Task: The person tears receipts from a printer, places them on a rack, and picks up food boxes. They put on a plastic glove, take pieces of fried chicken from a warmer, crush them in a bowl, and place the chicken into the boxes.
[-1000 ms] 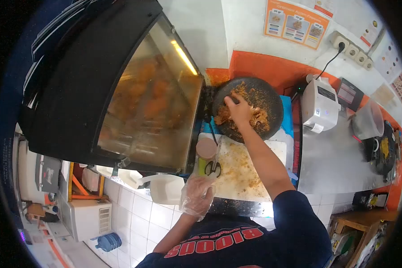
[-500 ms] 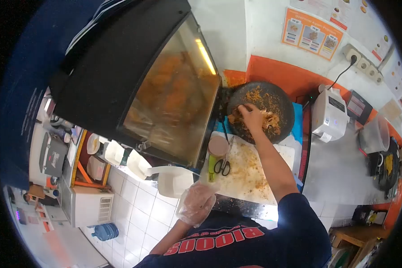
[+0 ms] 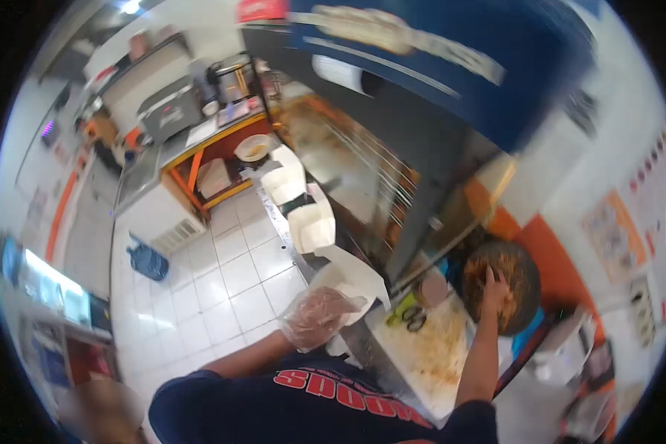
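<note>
Pressing bare fingers down into the heap, the right hand (image 3: 496,285) rests in the round dark metal pan (image 3: 531,296) at the right of the frame, on loose orange-brown fried crumbs (image 3: 514,263). Blur hides whether the fingers have closed on any. The left hand (image 3: 314,318), wrapped in a clear plastic glove, hangs loosely curled at lower centre and seems to grip nothing. It is just beside an open white foam box (image 3: 351,277), and I cannot tell whether they touch. Gathering crumbs like these probably goes best with a shallow scoop of cupped fingers, lifted low over the pan so little spills. The crumbs look dry, coarse and clumpy, piled unevenly on the dark pan floor. Below the pan lies a white cutting board (image 3: 429,355) dusted with the same crumbs, with black-handled scissors (image 3: 414,318) at its upper edge and a glass-fronted warming cabinet (image 3: 348,170) above.
</note>
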`<state>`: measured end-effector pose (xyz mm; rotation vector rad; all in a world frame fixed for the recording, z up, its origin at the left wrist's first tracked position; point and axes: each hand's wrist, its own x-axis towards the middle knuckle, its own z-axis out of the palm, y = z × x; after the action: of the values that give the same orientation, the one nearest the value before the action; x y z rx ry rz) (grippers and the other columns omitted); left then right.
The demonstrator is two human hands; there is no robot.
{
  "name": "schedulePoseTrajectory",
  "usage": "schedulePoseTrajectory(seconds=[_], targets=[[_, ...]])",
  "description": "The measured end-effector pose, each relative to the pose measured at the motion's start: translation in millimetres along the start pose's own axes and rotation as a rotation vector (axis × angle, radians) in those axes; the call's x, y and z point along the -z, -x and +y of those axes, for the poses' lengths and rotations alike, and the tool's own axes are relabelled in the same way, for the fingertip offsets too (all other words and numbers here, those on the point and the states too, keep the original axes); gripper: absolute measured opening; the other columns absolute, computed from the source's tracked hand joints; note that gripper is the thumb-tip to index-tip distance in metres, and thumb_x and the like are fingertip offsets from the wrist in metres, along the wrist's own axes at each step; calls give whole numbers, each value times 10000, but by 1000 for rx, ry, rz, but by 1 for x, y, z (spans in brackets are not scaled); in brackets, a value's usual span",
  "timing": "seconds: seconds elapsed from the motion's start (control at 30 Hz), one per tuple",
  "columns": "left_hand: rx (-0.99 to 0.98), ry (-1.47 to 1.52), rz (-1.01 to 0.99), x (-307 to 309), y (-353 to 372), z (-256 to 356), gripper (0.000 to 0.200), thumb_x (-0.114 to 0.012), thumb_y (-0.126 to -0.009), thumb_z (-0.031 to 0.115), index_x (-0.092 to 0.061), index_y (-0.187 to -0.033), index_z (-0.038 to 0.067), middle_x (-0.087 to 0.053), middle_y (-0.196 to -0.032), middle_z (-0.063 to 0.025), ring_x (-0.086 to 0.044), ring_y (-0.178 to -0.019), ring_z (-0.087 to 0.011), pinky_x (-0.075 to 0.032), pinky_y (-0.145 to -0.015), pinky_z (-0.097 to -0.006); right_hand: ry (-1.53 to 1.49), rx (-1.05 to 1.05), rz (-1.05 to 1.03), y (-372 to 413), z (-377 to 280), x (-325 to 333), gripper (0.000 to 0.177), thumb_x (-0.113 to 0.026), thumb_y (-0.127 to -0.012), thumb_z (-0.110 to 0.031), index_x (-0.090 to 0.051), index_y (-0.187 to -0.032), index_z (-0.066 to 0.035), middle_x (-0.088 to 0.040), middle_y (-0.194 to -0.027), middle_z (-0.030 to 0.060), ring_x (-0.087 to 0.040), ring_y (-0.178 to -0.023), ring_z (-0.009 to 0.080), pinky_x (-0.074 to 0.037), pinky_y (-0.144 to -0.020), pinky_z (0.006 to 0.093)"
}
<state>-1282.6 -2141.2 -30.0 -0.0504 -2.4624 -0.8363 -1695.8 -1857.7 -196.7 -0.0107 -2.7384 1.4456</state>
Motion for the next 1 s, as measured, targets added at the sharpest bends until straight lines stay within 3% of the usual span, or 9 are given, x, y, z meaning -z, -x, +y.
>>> schedulePoseTrajectory(seconds=[0.13, 0.23, 0.37, 0.53, 0.67, 0.83, 0.87, 0.9, 1.0], targets=[[55, -259, 342, 38, 8, -79, 284, -709, -783, -42, -741, -1003, 134, -725, -992, -63, -688, -967, -242, -545, -862, -393, -269, 85, 174, 4, -19, -17, 657, -622, -940, -587, -618, -1381, -100, -688, -1211, 223, -681, -1001, 376, -538, -852, 503], [252, -146, 520, 82, -5, -165, 267, -631, -844, -14, -725, -1067, 98, -695, -1010, -116, -677, -965, -273, -530, -885, -377, 387, -38, 95, 11, 14, -29, 566, -655, -946, -476, -663, -1282, -21, -693, -1198, 206, -675, -1014, 318, -580, -859, 469], [265, 194, 745, 134, -70, -337, 246, -666, -879, 52, -708, -1122, 55, -726, -1006, -113, -690, -948, -215, -521, -859, -315, 3, 33, 216, 16, 17, -21, 651, -628, -939, -580, -629, -1362, -85, -691, -1213, 212, -657, -1064, 369, -556, -871, 500], [623, -163, 459, 158, -208, -601, 443, -645, -903, 336, -653, -1294, 127, -726, -1109, -108, -691, -1016, -234, -525, -886, -298, -168, -119, 538, 98, -28, -17, 548, -674, -944, -448, -677, -1242, 12, -704, -1176, 178, -647, -1054, 273, -523, -895, 390], [771, -532, 209, 177, -292, -653, 764, -647, -815, 580, -515, -1468, 208, -692, -1211, -111, -635, -1181, -268, -501, -962, -399, 8, -185, 643, 144, -43, -3, 538, -662, -952, -463, -680, -1234, -4, -714, -1073, 145, -651, -875, 228, -527, -682, 338], [849, -549, 277, 173, -310, -673, 805, -707, -810, 517, -438, -1526, 264, -464, -1517, -115, -493, -1340, -334, -428, -1096, -386, -13, -240, 700, 198, -48, -1, 503, -662, -952, -467, -694, -1203, -32, -693, -969, 110, -549, -641, 155, -396, -490, 302], [573, -925, 160, 132, -306, -763, 824, -739, -797, 457, -416, -1537, 292, -440, -1536, -107, -417, -1399, -361, -431, -1082, -459, -47, -280, 759, 210, -52, -9, 494, -667, -948, -470, -694, -1199, -46, -686, -936, 97, -516, -599, 142, -366, -472, 299], [766, -712, 113, 185, -313, -658, 727, -737, -802, 380, -502, -1482, 276, -388, -1575, -79, -352, -1430, -393, -432, -1045, -539, -83, -317, 814, 218, -53, -13, 484, -671, -944, -472, -695, -1195, -59, -678, -904, 84, -483, -557, 129, -336, -453, 297], [470, -765, 198, 185, -314, -686, 543, -732, -819, 327, -637, -1345, 233, -535, -1450, -115, -496, -1311, -378, -475, -982, -513, -143, -359, 814, 234, -24, -10, 472, -659, -950, -475, -686, -1200, -74, -657, -840, 86, -481, -551, 134, -358, -467, 285]])
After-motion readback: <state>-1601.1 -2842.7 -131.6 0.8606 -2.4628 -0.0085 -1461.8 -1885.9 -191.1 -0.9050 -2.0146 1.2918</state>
